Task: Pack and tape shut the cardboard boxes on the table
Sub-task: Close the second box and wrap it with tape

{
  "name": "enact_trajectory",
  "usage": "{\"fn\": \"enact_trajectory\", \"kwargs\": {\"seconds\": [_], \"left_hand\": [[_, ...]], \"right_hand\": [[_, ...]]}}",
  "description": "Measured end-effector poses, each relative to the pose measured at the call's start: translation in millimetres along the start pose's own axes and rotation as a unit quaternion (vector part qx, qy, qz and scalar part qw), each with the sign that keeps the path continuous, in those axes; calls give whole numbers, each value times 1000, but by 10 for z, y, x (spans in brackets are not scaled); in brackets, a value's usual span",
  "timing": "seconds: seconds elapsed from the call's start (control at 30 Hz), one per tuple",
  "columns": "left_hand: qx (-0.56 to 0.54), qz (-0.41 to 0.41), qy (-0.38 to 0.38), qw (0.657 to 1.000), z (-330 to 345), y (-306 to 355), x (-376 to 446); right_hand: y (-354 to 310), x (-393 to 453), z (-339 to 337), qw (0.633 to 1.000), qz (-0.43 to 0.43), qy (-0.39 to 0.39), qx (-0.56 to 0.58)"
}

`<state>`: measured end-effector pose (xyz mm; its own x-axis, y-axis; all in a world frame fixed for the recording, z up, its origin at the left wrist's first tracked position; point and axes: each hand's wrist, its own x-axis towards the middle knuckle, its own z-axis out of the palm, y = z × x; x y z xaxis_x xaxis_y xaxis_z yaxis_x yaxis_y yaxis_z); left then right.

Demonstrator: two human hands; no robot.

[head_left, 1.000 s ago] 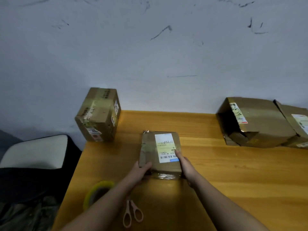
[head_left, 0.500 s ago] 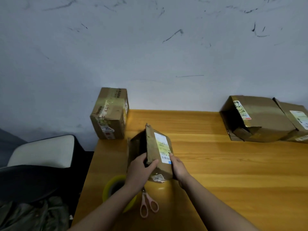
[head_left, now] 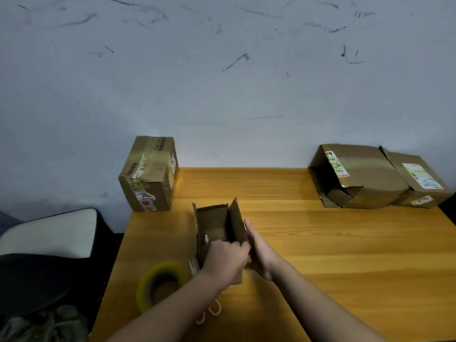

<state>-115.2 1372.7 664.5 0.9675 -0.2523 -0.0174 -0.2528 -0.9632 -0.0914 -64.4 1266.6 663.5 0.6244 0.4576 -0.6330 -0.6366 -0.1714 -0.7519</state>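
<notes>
Small box point(head_left: 217, 228): open cardboard box standing on the table point(head_left: 320, 255) near its left edge, about midway between the front and back edges, with 1 flap up on its right side and the inside in shadow.
Left hand point(head_left: 225, 260): my fingers curl over the near rim of the small box and grip it.
Right hand point(head_left: 259, 248): my fingers lie straight and flat against the raised right flap, pressing on its outer face; the 2 hands are close together with the flap between them.
Tape roll point(head_left: 160, 285): yellowish, on the table by the left edge, just left of my left forearm.
Scissors point(head_left: 209, 313): pink handles showing under my left forearm, near the front edge.
Taped box point(head_left: 149, 174): sealed, at the back left corner.
Other boxes point(head_left: 365, 176): 2 lying touching at the back right corner, well apart from my hands.
</notes>
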Motion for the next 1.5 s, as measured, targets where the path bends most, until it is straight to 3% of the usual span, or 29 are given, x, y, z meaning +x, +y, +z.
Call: {"fn": "enact_trajectory", "kwargs": {"seconds": [0.17, 0.33, 0.43, 0.5, 0.53, 0.57, 0.6, 0.63, 0.67, 0.7, 0.73, 0.83, 0.97, 1.03, 1.13, 1.2, 1.33, 1.5], "left_hand": [[-16, -7, -34, 999, 59, 32, -43], [-60, 9, 56, 997, 180, -203, -165], [-28, -7, 1, 1000, 101, -430, -228], [-3, -17, -53, 998, 48, -530, -239], [2, -21, -70, 997, 33, -561, -237], [-4, -20, -76, 997, 42, -583, -236], [-10, -19, -82, 996, 43, -601, -242], [-7, -17, -88, 996, 38, -620, -246], [2, -14, -94, 995, 30, -642, -248], [12, -12, -95, 995, 22, -661, -251], [15, -13, -92, 996, 22, -677, -242], [2, -16, -82, 997, 9, -706, -184], [9, 1, -86, 996, -10, -738, -113], [-19, -5, -82, 996, -19, -762, -112], [-73, -3, -59, 996, -14, -798, -161], [-100, -1, -36, 994, 29, -799, -212], [-153, -39, 35, 987, 115, -770, -240], [-182, -112, 26, 977, 93, -756, -175]], "right_hand": [[-81, 89, 46, 993, -54, 89, -60], [-4, 234, 72, 980, -85, 178, -5], [87, 342, 21, 970, -102, 216, -38], [168, 334, -9, 946, -141, 237, -171], [191, 317, -43, 899, -192, 264, -294], [187, 273, -68, 812, -269, 291, -428], [170, 225, -84, 703, -354, 298, -540], [115, 149, -86, 613, -426, 266, -609], [86, 117, -93, 553, -469, 217, -654], [64, 79, -80, 525, -481, 170, -681], [51, 42, -66, 526, -463, 133, -701], [5, -47, -38, 562, -363, 93, -737], [-19, -56, 26, 458, -293, 97, -833], [-31, -33, 67, 485, -289, 95, -820], [-22, 48, 44, 589, -250, 107, -761], [-38, 79, 32, 633, -243, 128, -724], [-68, 169, 5, 678, -239, 119, -685], [-129, 230, 5, 727, -231, 86, -640]]}}
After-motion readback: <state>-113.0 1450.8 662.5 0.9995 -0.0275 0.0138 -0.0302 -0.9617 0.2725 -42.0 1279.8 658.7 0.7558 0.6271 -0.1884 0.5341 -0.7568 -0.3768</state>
